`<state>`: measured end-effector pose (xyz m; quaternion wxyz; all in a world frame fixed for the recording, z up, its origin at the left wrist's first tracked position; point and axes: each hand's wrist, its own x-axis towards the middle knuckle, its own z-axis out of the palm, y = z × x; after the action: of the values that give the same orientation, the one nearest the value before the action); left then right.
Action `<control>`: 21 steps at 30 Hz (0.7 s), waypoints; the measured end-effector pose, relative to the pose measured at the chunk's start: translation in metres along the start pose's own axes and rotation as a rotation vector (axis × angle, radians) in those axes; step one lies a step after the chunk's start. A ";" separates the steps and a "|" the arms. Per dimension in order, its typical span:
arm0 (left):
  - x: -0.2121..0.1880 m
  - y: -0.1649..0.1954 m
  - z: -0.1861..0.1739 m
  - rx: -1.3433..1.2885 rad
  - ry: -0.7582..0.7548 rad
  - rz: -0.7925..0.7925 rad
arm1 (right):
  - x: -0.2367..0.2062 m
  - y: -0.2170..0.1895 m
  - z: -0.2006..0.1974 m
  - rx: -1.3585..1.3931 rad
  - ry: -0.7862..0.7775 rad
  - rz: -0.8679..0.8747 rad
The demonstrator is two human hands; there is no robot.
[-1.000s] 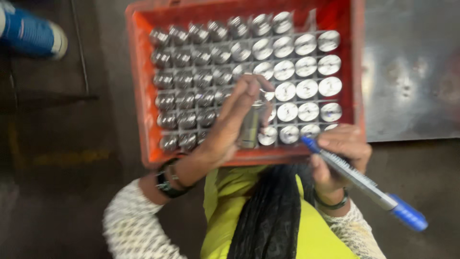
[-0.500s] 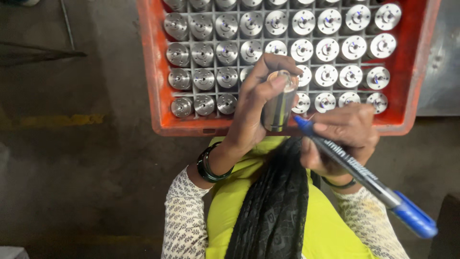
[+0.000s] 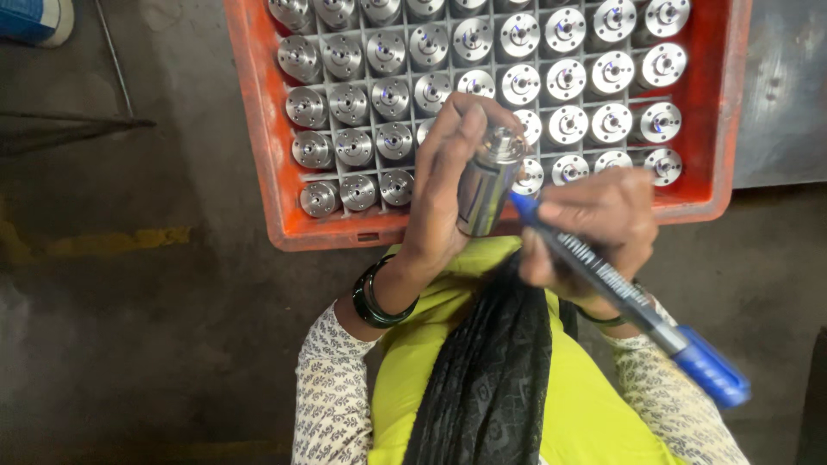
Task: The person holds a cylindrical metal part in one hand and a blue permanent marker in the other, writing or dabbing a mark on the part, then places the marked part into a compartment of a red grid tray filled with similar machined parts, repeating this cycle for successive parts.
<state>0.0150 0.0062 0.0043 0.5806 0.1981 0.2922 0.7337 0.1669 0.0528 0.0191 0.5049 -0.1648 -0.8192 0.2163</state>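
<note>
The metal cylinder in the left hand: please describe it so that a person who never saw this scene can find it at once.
Start at the orange crate of shiny round metal parts. Just over its near rim, the left hand grips one metal cylinder, with the blue marker in the right hand at its side. It alone is lifted out and shows its long side.

Plastic crate: orange-red
Round metal cylinders: shiny silver
Marker pen: blue and black
Sleeves: white, small dark print
Scarf: black

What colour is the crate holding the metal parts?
Orange-red crate, clearest in the head view.
</note>
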 end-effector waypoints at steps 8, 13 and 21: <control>0.003 -0.007 -0.004 -0.022 -0.026 0.050 | -0.004 0.000 -0.009 0.059 -0.092 0.064; 0.002 -0.003 -0.003 -0.039 0.010 0.035 | -0.008 0.002 -0.008 0.027 -0.108 0.038; -0.003 0.004 0.002 0.083 -0.036 0.005 | -0.016 0.015 -0.025 0.222 -0.025 0.256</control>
<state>0.0143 0.0033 0.0084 0.5750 0.2360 0.3114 0.7188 0.1973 0.0629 0.0089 0.4781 -0.2083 -0.7688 0.3702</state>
